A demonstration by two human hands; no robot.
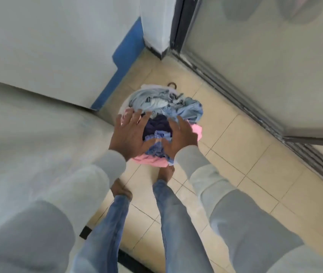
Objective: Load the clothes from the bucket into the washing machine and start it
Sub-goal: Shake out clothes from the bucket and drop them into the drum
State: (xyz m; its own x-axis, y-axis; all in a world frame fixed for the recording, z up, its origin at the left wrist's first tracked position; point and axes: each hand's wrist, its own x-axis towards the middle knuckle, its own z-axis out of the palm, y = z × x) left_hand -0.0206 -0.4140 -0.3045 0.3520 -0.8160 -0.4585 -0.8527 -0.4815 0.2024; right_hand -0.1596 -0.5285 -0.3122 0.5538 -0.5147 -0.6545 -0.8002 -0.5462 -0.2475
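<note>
A white bucket [124, 104] stands on the tiled floor in front of my feet, heaped with clothes [162, 107]: pale blue, dark navy, patterned blue and pink pieces. My left hand [130, 133] lies flat on the left side of the heap with its fingers spread. My right hand [180, 137] presses on the right side, fingers curling into the fabric. A pink garment [148, 160] hangs over the near rim. The large white surface at the left [38, 134] looks like the washing machine; its lid and controls are out of view.
A white wall with a blue skirting strip [117, 75] runs behind the bucket. A frosted sliding door with a metal track [235, 91] borders the right side. Beige floor tiles [245, 154] extend to the right of the bucket. My bare feet stand just behind it.
</note>
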